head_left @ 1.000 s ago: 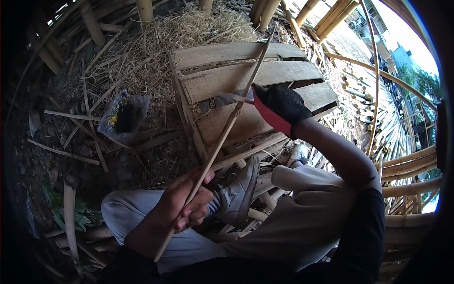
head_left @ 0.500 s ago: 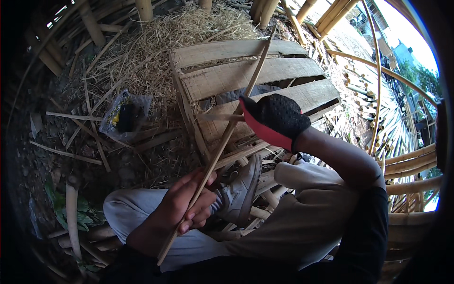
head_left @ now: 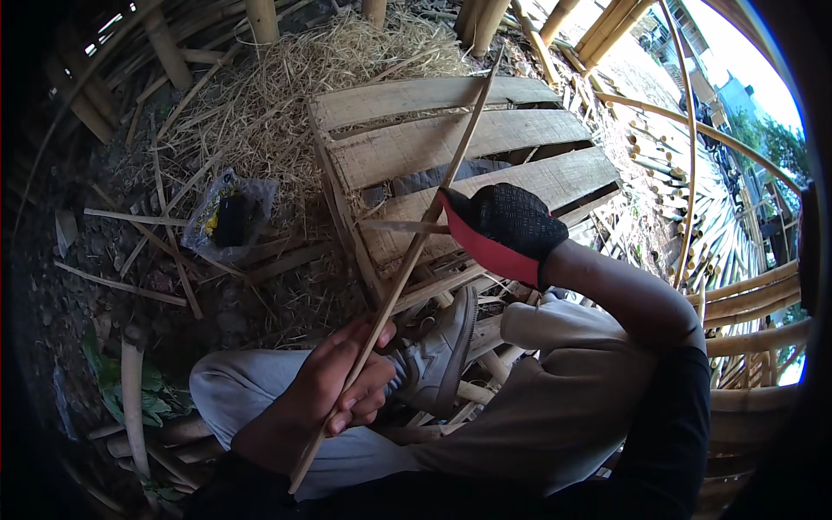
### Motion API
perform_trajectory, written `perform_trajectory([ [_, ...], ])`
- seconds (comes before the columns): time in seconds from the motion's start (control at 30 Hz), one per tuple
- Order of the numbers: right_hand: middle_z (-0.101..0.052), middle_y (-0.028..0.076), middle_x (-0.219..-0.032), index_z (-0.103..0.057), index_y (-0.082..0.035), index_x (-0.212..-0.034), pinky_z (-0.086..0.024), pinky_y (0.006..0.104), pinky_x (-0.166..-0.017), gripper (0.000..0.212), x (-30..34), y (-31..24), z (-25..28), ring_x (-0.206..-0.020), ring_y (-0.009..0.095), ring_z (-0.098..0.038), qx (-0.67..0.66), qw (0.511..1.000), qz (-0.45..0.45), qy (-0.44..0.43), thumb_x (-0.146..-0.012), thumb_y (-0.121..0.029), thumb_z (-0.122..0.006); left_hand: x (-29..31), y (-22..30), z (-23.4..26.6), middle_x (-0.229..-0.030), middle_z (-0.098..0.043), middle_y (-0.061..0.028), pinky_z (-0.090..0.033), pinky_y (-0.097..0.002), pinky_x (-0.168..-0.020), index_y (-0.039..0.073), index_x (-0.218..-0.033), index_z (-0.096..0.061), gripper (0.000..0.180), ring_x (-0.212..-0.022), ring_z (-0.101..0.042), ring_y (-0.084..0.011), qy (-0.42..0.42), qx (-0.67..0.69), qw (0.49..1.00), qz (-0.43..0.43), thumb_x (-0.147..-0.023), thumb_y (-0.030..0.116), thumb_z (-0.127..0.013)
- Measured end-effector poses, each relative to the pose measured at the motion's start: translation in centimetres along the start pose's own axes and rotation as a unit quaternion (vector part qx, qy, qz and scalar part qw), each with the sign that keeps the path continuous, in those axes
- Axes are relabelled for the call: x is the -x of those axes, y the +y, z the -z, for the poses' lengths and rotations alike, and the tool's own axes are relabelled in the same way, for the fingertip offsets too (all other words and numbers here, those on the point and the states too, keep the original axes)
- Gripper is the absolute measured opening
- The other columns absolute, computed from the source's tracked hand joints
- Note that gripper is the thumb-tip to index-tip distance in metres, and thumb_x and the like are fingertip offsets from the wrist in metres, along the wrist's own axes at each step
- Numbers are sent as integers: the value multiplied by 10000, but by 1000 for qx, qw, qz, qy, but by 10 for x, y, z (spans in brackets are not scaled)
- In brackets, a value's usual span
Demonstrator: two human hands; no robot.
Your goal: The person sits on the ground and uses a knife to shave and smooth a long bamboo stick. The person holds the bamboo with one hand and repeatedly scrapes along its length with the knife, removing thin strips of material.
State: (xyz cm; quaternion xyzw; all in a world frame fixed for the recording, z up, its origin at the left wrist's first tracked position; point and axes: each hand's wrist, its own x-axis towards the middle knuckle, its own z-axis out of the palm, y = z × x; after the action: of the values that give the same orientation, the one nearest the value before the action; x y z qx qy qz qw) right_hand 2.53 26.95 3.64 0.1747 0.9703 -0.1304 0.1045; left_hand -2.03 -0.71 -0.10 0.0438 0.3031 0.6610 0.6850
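My bare left hand [head_left: 347, 377] is closed round the lower part of a long, thin bamboo strip [head_left: 407, 269]. The strip runs slanting from near my lap up past a slatted wooden crate [head_left: 468, 130]. On my right hand [head_left: 507, 225] is a black glove with a red side, its fingers wrapped round a handle that they hide. From this fist a knife [head_left: 390, 226] points left, its narrow blade crossing the strip above my left hand. The strip's upper end reaches over the crate's far slats.
Dry shavings [head_left: 303, 69] lie heaped beyond the crate. On the ground to the left, a clear plastic bag [head_left: 230, 217] holds something black and yellow. My shoe [head_left: 442, 351] rests before the crate. Bamboo poles [head_left: 750, 338] stand at right, with many cut pieces farther off.
My right hand and the knife have shifted slightly down along the strip, toward me. My left hand keeps its hold in nearly the same place.
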Motion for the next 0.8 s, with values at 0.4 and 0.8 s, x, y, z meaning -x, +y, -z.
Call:
perform_trajectory([
  [0.4, -607, 254, -759, -647, 19, -956, -473, 454, -752, 526, -31, 33, 15, -722, 400, -615, -33, 995, -98, 12, -1004, -421, -363, -2, -7, -1, -458, -336, 30, -218, -195, -270, 127, -1047, -399, 233, -264, -335, -62, 5, 22, 1000, -2, -1064, 332, -289],
  [0.8, -500, 22, -559, -641, -52, -793, -348, 246, -508, 786, -36, 38, 3, -519, 84, -451, -402, 908, -120, -16, -870, -778, -353, -2, 2, 8, -489, -400, -5, -262, -208, -282, 140, -1076, -389, 276, -284, -427, -119, -97, 98, 990, 29, -1062, 396, -287],
])
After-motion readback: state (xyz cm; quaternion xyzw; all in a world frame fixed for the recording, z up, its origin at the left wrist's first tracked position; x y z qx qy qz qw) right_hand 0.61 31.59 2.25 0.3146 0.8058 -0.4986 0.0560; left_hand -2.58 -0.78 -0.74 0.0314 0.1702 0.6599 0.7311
